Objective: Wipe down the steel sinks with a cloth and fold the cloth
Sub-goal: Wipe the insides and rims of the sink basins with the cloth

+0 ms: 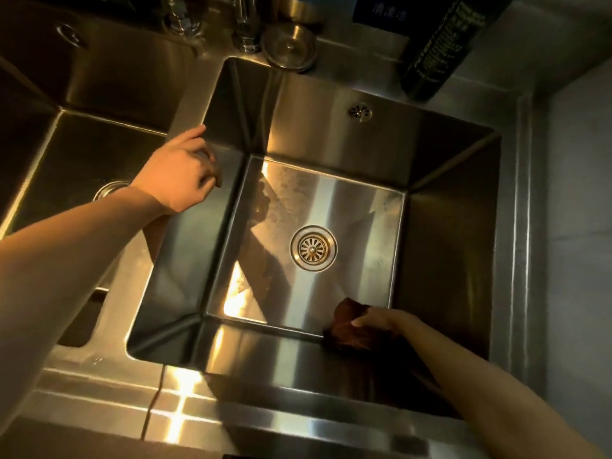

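Two steel sinks sit side by side. The right sink (440, 226) is deep, with a round drain strainer (313, 248) in its floor. My right hand (377, 321) reaches down into its near right corner and grips a dark brown cloth (347, 329), pressing it where the floor meets the front wall. My left hand (183, 173) rests on the divider between the sinks, its fingers curled over the right sink's left rim and holding nothing else. The left sink (66, 137) lies under my left forearm, with part of its drain (109, 188) showing.
Faucet bases (246, 31) stand behind the divider. A round steel lid (288, 46) lies on the back ledge. A dark bottle (440, 44) stands at the back right. An overflow hole (360, 112) is in the right sink's back wall. A grey wall runs along the right.
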